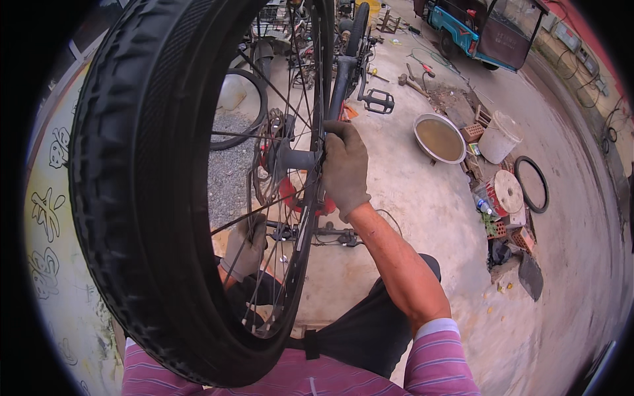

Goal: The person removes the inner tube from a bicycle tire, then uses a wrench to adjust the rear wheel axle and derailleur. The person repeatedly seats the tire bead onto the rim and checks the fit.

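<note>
A bicycle wheel point(105, 198) with a knobbly black tyre stands upright close in front of me, filling the left and middle. Its grey hub point(297, 160) and a brake disc point(267, 155) show between the spokes. My right hand point(346, 165), in a grey-brown glove, is curled at the hub's right end; the rim hides its fingertips. Through the spokes I see my left hand point(244, 249), also gloved, closed beyond the wheel below the disc. Spokes partly cover what it grips. Below the hub, handlebars point(323, 234) lie low near the ground.
A pedal point(380, 101) and crank stick out beyond my right hand. To the right stand a basin of murky water point(440, 138), a white bucket point(499, 136), bricks point(524, 239) and a loose tyre point(531, 184). A blue three-wheeled vehicle point(456, 32) is parked at the far right.
</note>
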A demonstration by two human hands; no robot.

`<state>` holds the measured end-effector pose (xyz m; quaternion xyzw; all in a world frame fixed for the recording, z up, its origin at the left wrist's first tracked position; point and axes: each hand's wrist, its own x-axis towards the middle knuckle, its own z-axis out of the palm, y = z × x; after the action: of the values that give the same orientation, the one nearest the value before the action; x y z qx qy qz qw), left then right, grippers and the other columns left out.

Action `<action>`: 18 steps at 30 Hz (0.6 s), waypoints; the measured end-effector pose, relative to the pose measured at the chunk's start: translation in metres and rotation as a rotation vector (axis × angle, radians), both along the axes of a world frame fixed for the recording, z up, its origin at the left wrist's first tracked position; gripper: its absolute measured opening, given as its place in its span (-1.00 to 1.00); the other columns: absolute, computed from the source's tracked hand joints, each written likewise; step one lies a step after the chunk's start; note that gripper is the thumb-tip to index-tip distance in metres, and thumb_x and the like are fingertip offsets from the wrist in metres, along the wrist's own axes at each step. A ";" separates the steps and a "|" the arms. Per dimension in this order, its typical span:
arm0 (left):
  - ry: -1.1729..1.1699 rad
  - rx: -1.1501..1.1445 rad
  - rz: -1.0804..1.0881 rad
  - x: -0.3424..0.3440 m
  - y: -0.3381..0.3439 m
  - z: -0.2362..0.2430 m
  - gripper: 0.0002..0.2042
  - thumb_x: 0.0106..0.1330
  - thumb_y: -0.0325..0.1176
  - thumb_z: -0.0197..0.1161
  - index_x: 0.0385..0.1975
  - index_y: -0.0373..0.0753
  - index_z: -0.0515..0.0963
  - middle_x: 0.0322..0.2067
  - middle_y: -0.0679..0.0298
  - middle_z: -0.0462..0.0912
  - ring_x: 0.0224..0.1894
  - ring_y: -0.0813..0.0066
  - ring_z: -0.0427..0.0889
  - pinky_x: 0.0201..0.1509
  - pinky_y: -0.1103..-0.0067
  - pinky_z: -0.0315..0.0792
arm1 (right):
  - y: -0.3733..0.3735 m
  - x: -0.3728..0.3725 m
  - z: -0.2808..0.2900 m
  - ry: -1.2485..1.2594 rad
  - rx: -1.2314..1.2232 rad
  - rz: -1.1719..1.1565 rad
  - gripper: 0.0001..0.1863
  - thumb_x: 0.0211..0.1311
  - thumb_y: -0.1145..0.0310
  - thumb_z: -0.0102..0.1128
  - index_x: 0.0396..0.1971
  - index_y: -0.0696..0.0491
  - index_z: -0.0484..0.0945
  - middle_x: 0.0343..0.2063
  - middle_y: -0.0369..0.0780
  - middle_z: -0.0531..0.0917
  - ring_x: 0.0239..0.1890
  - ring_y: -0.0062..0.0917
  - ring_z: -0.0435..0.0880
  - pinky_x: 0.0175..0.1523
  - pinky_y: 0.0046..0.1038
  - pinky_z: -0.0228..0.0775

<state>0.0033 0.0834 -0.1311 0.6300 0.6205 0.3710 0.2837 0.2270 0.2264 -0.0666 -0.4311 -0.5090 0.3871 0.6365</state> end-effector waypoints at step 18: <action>-0.089 -0.160 -0.104 -0.029 -0.025 0.069 -0.61 0.47 -0.27 0.03 0.21 -0.31 0.44 -0.48 0.07 0.65 -0.48 0.24 0.70 -0.27 0.34 0.54 | 0.012 0.023 -0.019 -0.547 0.183 -0.077 -0.71 0.41 0.48 0.05 0.06 0.15 0.59 -0.22 -0.17 0.67 -0.30 -0.48 0.66 -0.27 -0.45 0.53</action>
<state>-0.0254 0.0583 -0.0616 0.6193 0.6016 0.3327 0.3793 0.2504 0.2383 -0.0856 -0.4794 -0.6778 0.1847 0.5260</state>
